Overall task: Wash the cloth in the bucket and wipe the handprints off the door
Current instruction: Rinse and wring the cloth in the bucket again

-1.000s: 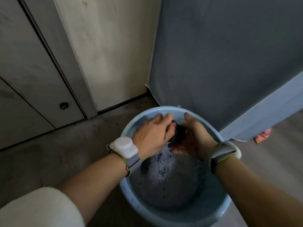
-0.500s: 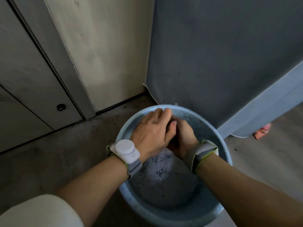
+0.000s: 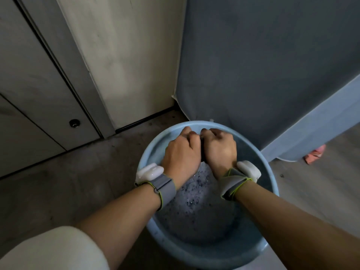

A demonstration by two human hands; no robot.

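Grey, dusty floor (image 3: 64, 188) ran up to a pale door (image 3: 124, 55) at the back, with darker panelling (image 3: 29, 78) to its left carrying a small round metal fitting (image 3: 74, 123) low down. To the right of the door hung a blue-grey fabric sheet (image 3: 263, 61), its lower edge dropping just behind the bucket, and a small pinkish-orange item (image 3: 314, 155) lay on the floor beyond it at the right; what it was could not be told.

A light blue plastic bucket (image 3: 218, 256) stood on the floor directly below the camera, holding foamy, bubble-flecked water (image 3: 194, 201). Both forearms reached over its rim, each wrist wearing a grey strap with a white device. The left hand (image 3: 182, 151) and the right hand (image 3: 220, 149) sat knuckle to knuckle above the far side of the water, fingers clenched down and inward. Between them only a thin dark sliver of the cloth (image 3: 202, 141) showed, gripped by both fists and otherwise hidden by the hands. A cream sleeve (image 3: 54, 250) filled the lower left corner.
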